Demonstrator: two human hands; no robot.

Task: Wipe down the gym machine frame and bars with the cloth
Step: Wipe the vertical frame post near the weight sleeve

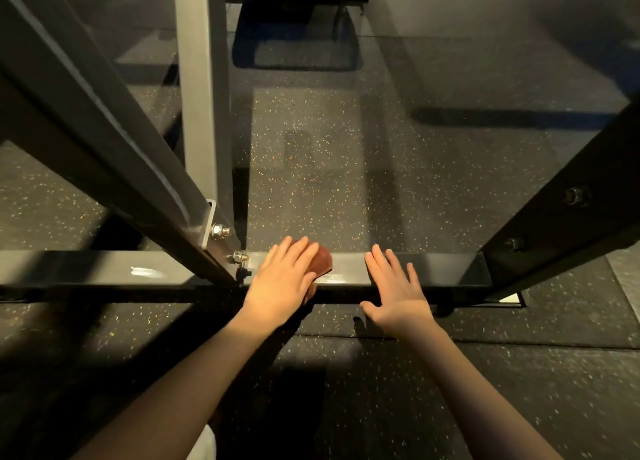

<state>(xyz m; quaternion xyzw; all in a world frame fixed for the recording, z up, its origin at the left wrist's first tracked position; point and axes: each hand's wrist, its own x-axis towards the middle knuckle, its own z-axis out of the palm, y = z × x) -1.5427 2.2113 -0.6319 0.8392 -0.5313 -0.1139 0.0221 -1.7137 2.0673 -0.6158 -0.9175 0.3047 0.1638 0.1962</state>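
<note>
Pressing flat, your left hand (282,279) pins the likely soft reddish-brown cloth (321,262) to the black steel crossbar (445,269); your right hand (398,293) lies spread.

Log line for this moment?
left hand: presses cloth on bar | right hand: open, on bar | step: bar wipe

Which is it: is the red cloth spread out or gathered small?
Gathered small: only a red edge of the cloth shows past the flat left hand pressing it on the horizontal bar.
</note>
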